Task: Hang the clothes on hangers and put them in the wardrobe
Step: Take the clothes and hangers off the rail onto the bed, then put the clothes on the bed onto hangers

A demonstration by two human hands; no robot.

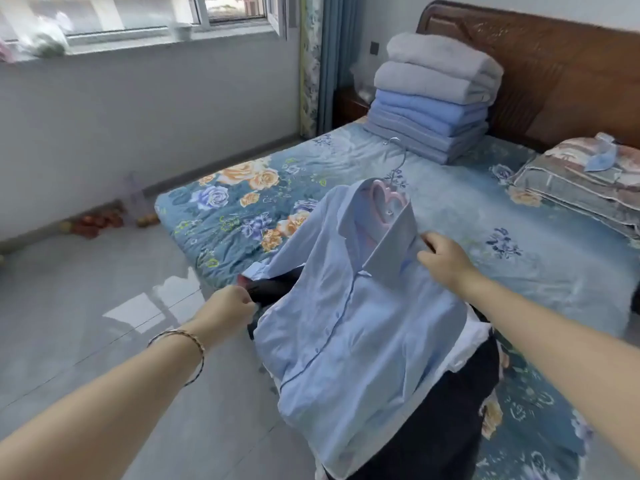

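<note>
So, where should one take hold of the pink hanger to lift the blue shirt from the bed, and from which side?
Probably the metal hook of the pink hanger: it sticks out beyond the collar toward the folded blankets, bare of cloth, while the blue shirt covers the arms. Come from above at the far end, since it lies on the bed.

Shirt (pixel 346 334): pale blue, plain, with a thin darker-blue line down the front edge.
Hanger (pixel 386 202): pink; hook silver.
Garment under the shirt (pixel 433 427), near: black.
Bed sheet (pixel 242 188): teal-blue, printed with orange, lilac and navy roses.
Folded stack (pixel 436 95), far: two grey pieces on top, blue ones below.
Headboard (pixel 554 74): red-brown wood.
Pillow (pixel 581 181), far right: faded grey and pink floral.
Curtain (pixel 329 64): blue, with a floral strip on its left.
Floor (pixel 86 306): glossy grey tile.
</note>
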